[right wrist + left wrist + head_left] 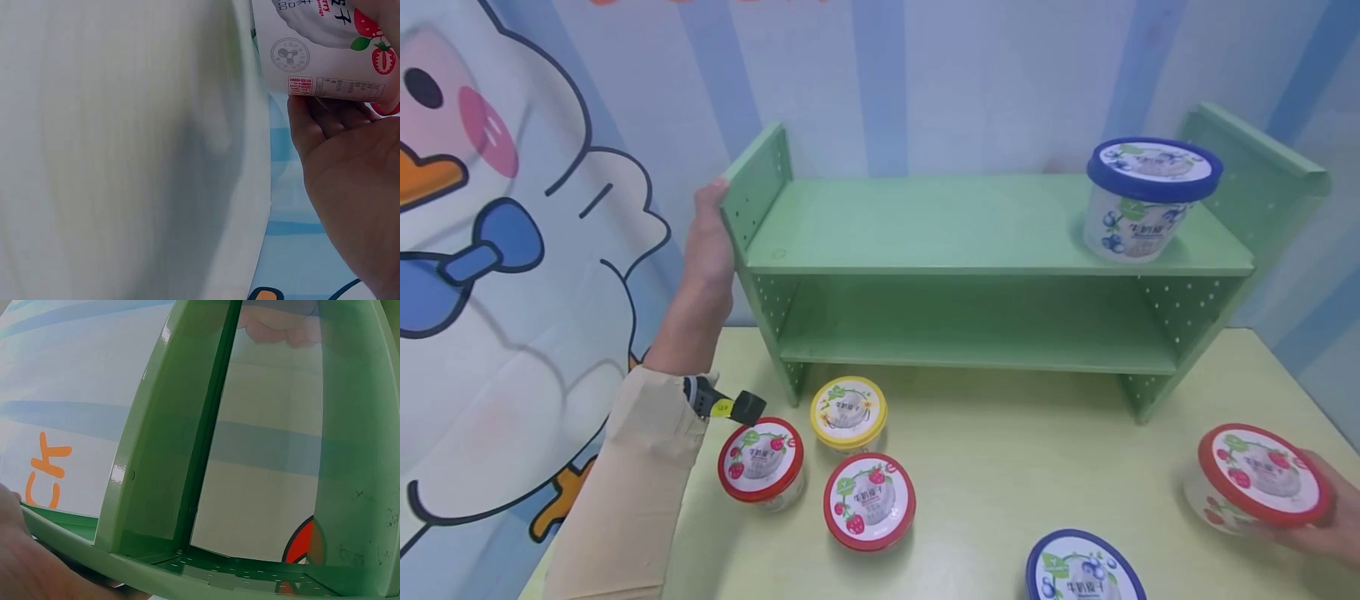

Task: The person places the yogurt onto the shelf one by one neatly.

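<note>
At the left end of a green two-tier shelf (1000, 221), my left hand (709, 237) grips the upper part of the side panel. The left wrist view shows that hand (37, 569) along the panel's edge, thumb on one side and fingers partly hidden behind. On the right, my right hand (1333, 521) holds an ice cream tub (1262, 471) with a red lid and strawberry print, slightly tilted. In the right wrist view its fingers wrap around the white tub (325, 56), apparently off the table. A blue-lidded tub (1150, 200) stands on the top tier's right end.
On the pale table (977, 467) stand a yellow-lidded tub (848, 412), a red-lidded tub (762, 460) and another red-lidded tub (870, 502) at the left. A blue-lidded tub (1084, 571) is cut off at the front edge of view. A cartoon-printed backdrop (955, 83) hangs behind.
</note>
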Available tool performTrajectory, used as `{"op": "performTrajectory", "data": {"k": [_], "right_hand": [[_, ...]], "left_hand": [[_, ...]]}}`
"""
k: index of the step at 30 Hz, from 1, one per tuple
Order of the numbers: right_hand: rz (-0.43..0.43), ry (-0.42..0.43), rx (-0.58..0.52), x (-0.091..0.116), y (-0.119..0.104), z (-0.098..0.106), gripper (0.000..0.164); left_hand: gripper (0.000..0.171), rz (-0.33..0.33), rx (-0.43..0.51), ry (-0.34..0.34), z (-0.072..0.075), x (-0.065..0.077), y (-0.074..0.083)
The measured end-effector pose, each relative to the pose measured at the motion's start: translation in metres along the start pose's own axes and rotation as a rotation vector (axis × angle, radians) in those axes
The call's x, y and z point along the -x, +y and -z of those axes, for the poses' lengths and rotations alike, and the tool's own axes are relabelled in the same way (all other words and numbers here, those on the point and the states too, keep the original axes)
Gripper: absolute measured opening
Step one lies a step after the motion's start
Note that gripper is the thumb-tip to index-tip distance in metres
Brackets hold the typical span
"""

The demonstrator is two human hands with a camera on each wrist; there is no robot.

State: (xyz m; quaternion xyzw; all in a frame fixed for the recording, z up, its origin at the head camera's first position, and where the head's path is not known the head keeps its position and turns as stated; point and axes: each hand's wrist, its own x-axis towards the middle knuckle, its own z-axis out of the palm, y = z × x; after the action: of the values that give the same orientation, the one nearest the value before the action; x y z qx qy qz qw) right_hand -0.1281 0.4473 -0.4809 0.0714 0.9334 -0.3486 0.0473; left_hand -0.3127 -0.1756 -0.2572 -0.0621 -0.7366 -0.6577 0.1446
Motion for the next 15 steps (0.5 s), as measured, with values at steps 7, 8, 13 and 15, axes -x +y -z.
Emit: {"op": "performTrajectory", "data": {"k": [7, 8, 13, 15], "right_hand": [[0.078, -0.003, -0.044, 0.002, -0.013, -0.002, 0.104], [0.099, -0.005, -0.054, 0.002, -0.015, -0.004, 0.102], [0.192, -0.001, -0.109, 0.001, -0.025, -0.012, 0.095], [0.198, 0.000, -0.121, 0.001, -0.030, -0.014, 0.094]], "left_hand": [[0.060, -0.001, -0.014, -0.007, 0.000, 0.000, 0.000], [0.060, 0.001, -0.014, -0.005, 0.000, 0.000, 0.000], [0.061, 0.010, -0.006, 0.004, 0.001, 0.000, 0.000], [0.061, 0.018, -0.004, 0.002, 0.001, 0.000, 0.000]]}}
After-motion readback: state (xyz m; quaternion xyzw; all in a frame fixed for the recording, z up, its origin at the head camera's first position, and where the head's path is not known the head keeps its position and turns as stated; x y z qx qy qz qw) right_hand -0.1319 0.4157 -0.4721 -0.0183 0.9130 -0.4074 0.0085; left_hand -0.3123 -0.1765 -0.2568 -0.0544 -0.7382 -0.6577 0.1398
